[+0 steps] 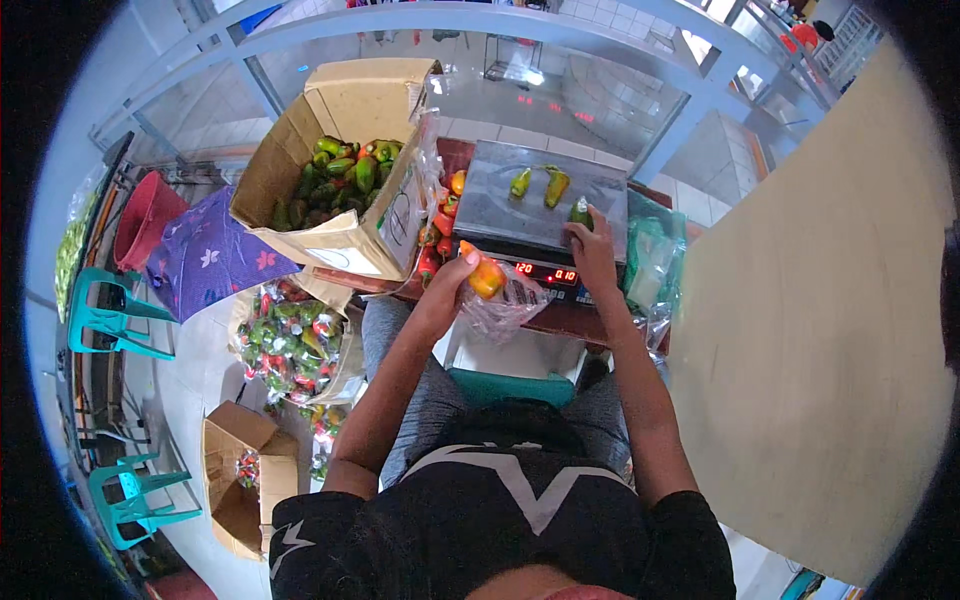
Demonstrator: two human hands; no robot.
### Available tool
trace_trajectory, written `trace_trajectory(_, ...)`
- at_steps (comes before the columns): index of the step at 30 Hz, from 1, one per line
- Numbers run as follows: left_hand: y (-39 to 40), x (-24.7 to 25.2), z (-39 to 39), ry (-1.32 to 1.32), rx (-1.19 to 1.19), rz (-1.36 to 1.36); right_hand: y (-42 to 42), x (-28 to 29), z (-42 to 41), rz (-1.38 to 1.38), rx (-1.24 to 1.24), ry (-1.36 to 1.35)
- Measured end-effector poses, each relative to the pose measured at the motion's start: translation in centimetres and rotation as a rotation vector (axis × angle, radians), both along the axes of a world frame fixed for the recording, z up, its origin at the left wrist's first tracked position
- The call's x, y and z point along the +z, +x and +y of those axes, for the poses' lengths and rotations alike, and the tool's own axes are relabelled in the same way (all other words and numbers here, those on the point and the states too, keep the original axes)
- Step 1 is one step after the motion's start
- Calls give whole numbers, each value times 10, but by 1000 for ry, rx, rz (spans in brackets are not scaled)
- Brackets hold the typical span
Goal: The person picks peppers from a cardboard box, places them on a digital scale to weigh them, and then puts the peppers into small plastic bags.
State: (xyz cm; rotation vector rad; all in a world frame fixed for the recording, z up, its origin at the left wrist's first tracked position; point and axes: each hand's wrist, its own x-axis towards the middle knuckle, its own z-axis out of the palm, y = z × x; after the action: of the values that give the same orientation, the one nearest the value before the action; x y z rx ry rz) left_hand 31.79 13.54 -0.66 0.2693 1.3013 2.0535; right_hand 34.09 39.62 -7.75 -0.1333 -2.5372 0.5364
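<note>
My left hand (444, 294) grips an orange-yellow pepper (486, 278) together with a clear plastic bag (506, 309) that hangs below it. Over the metal plate of a digital scale (495, 206), my right hand (594, 251) has its fingers on a dark green pepper (580, 213). Farther back on the plate lie two more peppers, a green one (520, 182) and a yellow-green one (556, 187). Red lit digits (544, 271) show on the scale's front panel. Left of the scale, red and orange peppers (444, 223) lie in a strip on the table.
A cardboard box (330, 236) of green peppers stands at the table's left. Green plastic bags (652, 247) lie to the right, beside a tan board (810, 322). On the floor are bagged peppers (292, 337), an open carton (281, 472) and a teal stool (112, 311).
</note>
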Motion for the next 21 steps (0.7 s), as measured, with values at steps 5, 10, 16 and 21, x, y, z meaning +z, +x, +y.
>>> trace_trajectory(5, 1, -3, 5, -53, -12, 27, 26, 36, -32, -57, 147, -332)
trace_trajectory(10, -2, -28, 12, -174, -1, 53, 67, 44, -84, -332, 347, -742)
trace_trajectory(16, -3, -9, 8, -150, 182, 137, 89, 32, -79, -292, 250, -900)
trace_trajectory(21, -33, -14, 0, 230, 263, -67, 105, 44, -73, -329, 185, -983)
